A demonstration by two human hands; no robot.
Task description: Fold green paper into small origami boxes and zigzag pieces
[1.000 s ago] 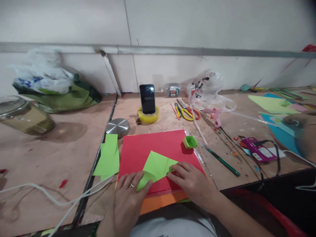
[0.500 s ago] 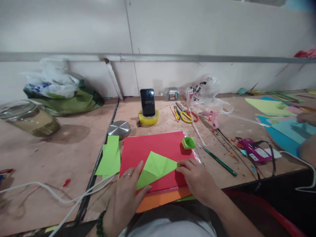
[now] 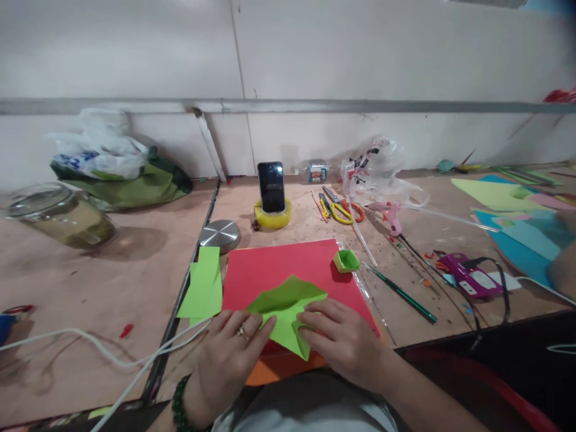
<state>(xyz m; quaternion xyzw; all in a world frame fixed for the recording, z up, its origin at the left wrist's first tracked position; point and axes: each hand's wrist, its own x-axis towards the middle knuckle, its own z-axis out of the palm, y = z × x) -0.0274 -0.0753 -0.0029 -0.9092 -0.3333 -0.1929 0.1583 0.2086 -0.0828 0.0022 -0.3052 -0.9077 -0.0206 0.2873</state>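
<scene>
Box (image 3: 346, 262) near green paper (image 3: 285, 324), phone (image 3: 271, 187) beyond, glue gun (image 3: 392, 217) right

1. The one camera rides on the worker's head, looking forward and down.
2. It's close in: left hand (image 3: 227, 357) and right hand (image 3: 346, 336) low in view, shirt (image 3: 310, 408) at the bottom edge.
3. It faces the wall (image 3: 315, 54) across the bench (image 3: 112, 288), wide enough to catch a co-worker's arm (image 3: 564, 273) far right.
</scene>
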